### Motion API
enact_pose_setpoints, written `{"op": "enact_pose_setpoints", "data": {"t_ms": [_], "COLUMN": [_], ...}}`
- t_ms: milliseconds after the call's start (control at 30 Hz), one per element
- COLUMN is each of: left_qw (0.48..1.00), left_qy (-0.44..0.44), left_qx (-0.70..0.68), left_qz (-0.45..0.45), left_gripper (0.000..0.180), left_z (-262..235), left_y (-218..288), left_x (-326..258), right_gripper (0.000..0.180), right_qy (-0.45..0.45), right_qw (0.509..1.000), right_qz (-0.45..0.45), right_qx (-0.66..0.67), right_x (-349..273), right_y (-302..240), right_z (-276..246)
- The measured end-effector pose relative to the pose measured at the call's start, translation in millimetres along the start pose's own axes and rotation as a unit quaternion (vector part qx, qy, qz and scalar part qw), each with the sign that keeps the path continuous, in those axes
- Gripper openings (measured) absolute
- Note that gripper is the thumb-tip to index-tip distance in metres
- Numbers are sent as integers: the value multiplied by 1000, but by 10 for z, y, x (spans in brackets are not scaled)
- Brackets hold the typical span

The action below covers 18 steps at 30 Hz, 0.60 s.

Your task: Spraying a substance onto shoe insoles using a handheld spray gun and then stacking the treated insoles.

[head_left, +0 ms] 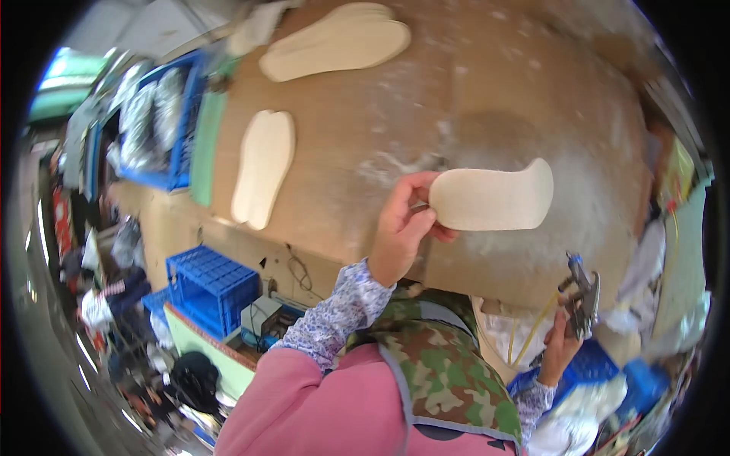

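Between the thumb and fingers of my left hand (411, 216) is one end of a cream insole (494, 199), held out over the brown worktable (342, 159). The insole's other end, with a curved tip, points right. My right hand (561, 342) is closed around a metal spray gun (582, 296) at the table's near right edge. A yellow hose (534, 330) hangs beside the gun. On the table to the left lies a small stack of insoles (264, 169). Another, larger pile of insoles (334, 44) rests at the far side.
Whitish residue marks the board around the insole. At far left stands a blue crate (186, 125) holding plastic-wrapped items. Below the table's left side are another blue crate (214, 285) and a grey box (261, 315). Blue and white bags (585, 410) crowd the lower right.
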State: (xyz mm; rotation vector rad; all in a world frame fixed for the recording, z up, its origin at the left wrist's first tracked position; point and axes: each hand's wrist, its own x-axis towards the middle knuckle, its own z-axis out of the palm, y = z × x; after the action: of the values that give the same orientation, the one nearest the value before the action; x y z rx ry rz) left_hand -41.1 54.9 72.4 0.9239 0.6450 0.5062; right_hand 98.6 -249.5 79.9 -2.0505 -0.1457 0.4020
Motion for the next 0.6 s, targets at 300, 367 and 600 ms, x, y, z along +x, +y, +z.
{"op": "enact_pose_setpoints", "data": {"t_ms": [300,367,600], "left_qw": [921,910,616], "left_qy": [326,369,447], "left_qx": [59,57,635], "left_qz": [207,182,-133], "left_gripper": [38,38,40], "left_z": [-1618,-2003,-2618], "left_y": [670,510,161], "left_x": [-1004,-1038,-1207], "right_gripper": [28,28,25], "right_qy": [-130,-137,-115], "right_qw": [990,989,990], "right_qz": [-10,-11,8], "right_qx": [-54,-55,-75], "right_x": [-33,-29,-105], "right_y": [-372,-436,-542], "right_z": [387,491,660]}}
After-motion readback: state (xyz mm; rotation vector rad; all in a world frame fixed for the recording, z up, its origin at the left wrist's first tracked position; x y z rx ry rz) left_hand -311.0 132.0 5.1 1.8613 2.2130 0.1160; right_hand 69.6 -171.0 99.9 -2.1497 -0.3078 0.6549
